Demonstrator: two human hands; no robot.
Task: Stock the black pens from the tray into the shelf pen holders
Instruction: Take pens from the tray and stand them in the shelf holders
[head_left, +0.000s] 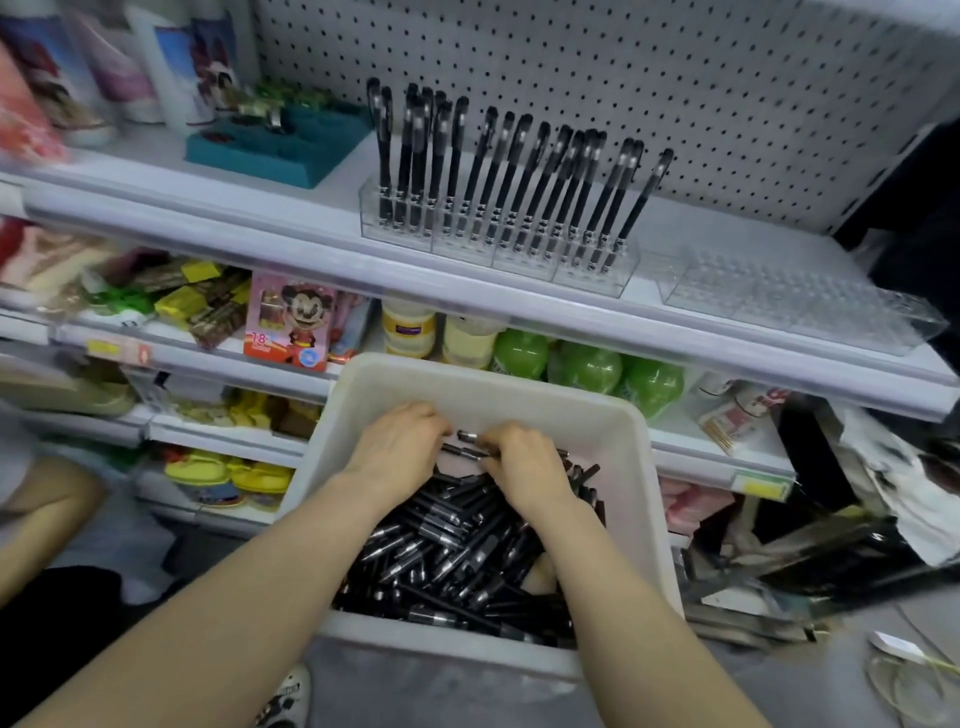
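Tray (631, 467) at lower centre of the frame, heaped with loose black pens (457, 551), most stock not yet shelved. Both hands down in the pile at its far end, left hand (397, 449) and right hand (524, 470) each curled in a grip around a few pens, gathering a bunch. Higher up, at centre frame on the shelf (332, 192), four clear holders (498, 249) part filled with upright pens, further holders (800, 299) at right bare.

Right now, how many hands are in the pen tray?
2: the left hand and right hand sit side by side on the loose black pens near the white tray's far end.
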